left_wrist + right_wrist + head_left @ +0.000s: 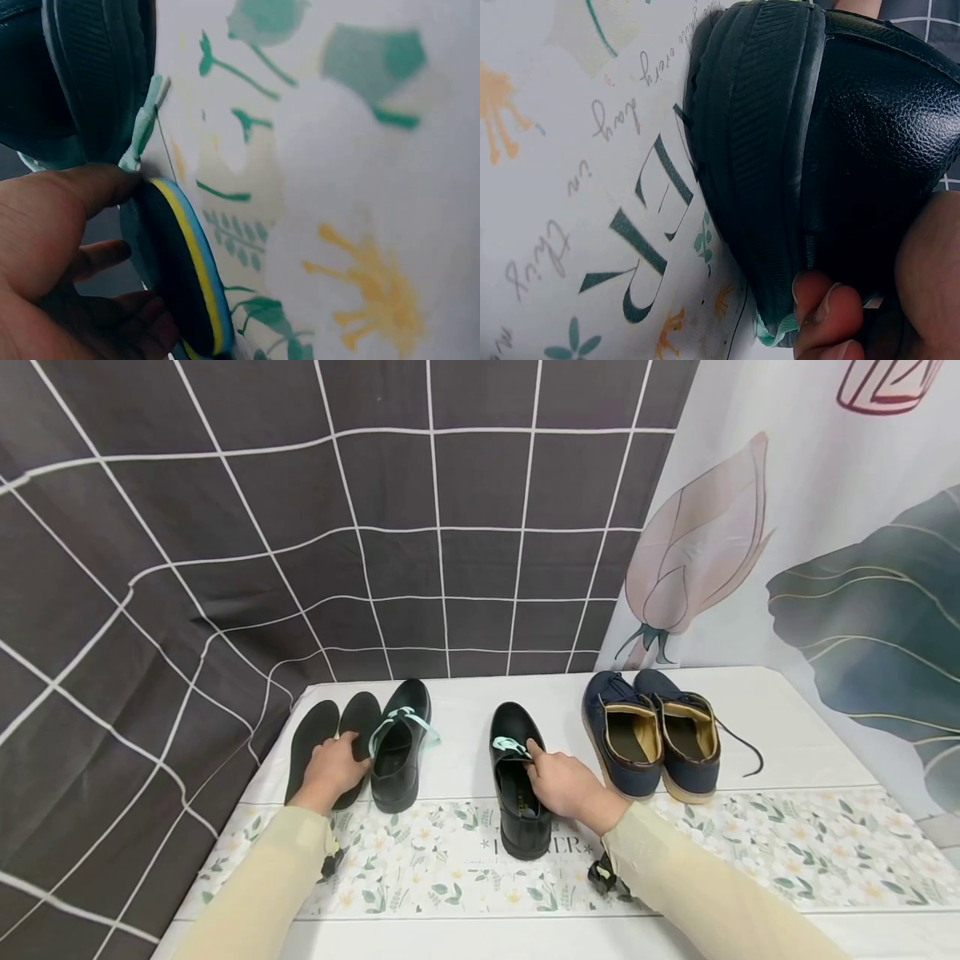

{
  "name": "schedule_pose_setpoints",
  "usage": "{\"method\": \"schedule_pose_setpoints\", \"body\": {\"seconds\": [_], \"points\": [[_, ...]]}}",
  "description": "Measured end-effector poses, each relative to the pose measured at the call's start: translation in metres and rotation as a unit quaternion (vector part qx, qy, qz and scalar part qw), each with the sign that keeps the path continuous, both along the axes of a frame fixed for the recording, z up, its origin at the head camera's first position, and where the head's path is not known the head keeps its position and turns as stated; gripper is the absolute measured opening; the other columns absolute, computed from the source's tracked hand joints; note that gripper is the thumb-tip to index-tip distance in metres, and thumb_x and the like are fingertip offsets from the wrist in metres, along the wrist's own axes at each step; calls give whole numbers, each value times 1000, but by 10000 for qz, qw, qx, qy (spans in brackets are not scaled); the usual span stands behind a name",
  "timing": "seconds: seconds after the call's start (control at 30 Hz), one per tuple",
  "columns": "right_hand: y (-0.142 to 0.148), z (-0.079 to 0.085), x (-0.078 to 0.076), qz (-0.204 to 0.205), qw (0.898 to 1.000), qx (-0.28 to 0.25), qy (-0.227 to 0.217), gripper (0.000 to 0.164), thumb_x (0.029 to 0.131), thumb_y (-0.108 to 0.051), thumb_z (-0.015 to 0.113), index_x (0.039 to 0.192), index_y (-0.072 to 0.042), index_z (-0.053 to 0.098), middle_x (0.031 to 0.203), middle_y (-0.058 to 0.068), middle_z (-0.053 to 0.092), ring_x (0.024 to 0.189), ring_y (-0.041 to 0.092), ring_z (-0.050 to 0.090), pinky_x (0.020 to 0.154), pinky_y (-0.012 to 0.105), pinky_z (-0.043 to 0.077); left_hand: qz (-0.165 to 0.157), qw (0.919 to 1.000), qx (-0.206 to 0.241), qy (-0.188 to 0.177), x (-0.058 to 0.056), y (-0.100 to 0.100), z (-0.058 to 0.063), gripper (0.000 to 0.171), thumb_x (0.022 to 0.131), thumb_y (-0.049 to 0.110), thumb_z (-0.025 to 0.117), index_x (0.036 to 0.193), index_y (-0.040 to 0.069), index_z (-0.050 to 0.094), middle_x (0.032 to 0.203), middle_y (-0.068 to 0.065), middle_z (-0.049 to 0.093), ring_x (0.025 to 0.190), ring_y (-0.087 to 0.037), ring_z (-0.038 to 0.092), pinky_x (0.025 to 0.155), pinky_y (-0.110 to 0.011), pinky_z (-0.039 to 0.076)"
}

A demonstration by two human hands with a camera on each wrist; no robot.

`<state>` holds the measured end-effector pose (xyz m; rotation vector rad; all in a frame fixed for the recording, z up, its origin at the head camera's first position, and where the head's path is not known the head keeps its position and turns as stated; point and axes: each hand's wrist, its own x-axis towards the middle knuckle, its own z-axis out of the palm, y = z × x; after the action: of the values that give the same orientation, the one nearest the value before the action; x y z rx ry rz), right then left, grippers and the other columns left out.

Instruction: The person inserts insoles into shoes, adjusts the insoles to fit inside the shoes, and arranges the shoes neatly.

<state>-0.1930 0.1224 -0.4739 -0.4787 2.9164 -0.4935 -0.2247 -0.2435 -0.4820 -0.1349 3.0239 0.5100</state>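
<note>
My left hand [335, 769] is over the right-hand one of two dark insoles [362, 713], its thumb and fingers on either side of it. In the left wrist view that insole [178, 255] shows a yellow and blue layered edge. The other insole [313, 731] lies alongside to the left. A black shoe [405, 768] with mint laces stands just right of this hand. My right hand [564, 783] grips the side of a matching black lace-up shoe [517, 727] by its opening. Shiny leather and a ribbed sole of this shoe [877, 127] fill the right wrist view.
A pair of navy shoes [622, 772] with tan linings stands at the right, a dark lace [742, 745] trailing from it. The white table [787, 727] has a floral band. Dark grid cloth [480, 560] and a printed white curtain [810, 527] hang behind.
</note>
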Motion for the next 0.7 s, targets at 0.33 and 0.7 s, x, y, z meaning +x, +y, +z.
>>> {"method": "schedule_pose_setpoints", "body": {"seconds": [0.33, 0.7], "points": [[1, 2, 0, -53, 10000, 60, -43, 54, 106, -23, 43, 152, 5, 36, 106, 26, 77, 88, 31, 74, 74, 50, 60, 84, 9990, -17, -444, 4, 4, 7, 73, 90, 29, 66, 139, -18, 39, 136, -50, 44, 124, -66, 44, 104, -71, 44], [-2, 2, 1, -46, 9999, 114, -118, 53, 106, -22, 42, 152, 4, 36, 94, 22, 78, 77, 25, 71, 69, 45, 57, 324, 9990, -83, -308, -2, 4, 2, 76, 95, 39, 60, 148, -9, 35, 143, -48, 38, 130, -63, 38, 99, -73, 47]]}}
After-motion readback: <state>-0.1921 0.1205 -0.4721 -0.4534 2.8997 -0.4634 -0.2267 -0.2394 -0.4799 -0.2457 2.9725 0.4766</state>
